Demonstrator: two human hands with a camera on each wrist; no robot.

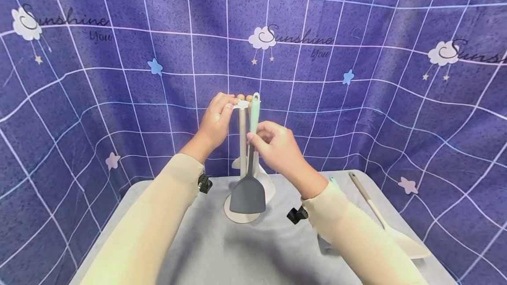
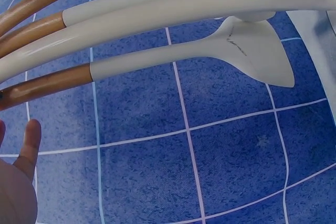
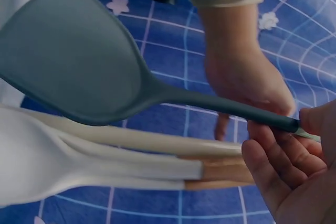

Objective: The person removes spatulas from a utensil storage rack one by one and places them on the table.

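Grey-headed spatula point(image 1: 248, 195), white utensils point(image 1: 267, 184) behind, part-hidden stand point(image 1: 243, 144)

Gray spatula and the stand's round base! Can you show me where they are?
Gray spatula point(image 3: 79, 59): right wrist view, on its wide blade.
Stand's round base point(image 1: 241, 218): head view, on its front rim.

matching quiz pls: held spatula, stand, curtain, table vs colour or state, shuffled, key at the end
1. Spatula in the right grip
2. Stand
3. Curtain
4. Table

A. Purple-blue, crossed by pale lines
B. Upright, on a pale round base
C. Light grey, under the stand
D. Dark blade, mint-green handle

Pairs: 1-D, 2-B, 3-A, 4-C
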